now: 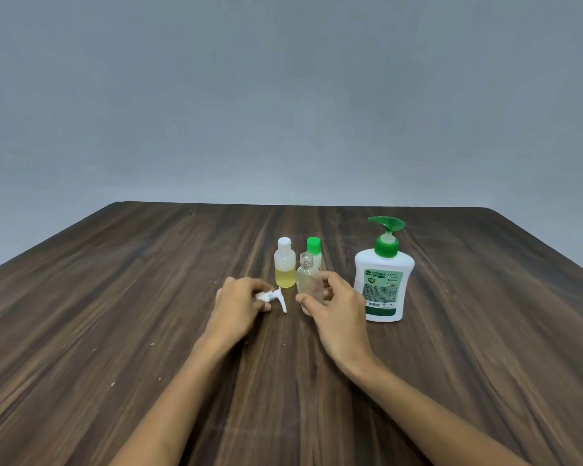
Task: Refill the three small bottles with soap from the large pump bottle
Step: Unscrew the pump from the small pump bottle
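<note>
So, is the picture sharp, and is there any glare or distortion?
Head view: soft, even light and no strong glare on the table; the large pump bottle label is too blurred to read in full; the clear bottle looks faint; wide-angle lens stretches the forearms near the bottom edge.

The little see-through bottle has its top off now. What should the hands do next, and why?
Probably the left hand should lay the small white pump top on the table. The clear bottle, held by the right hand, is already open, and the big soap bottle stands untouched beside it, so a free hand is needed to pump.
</note>
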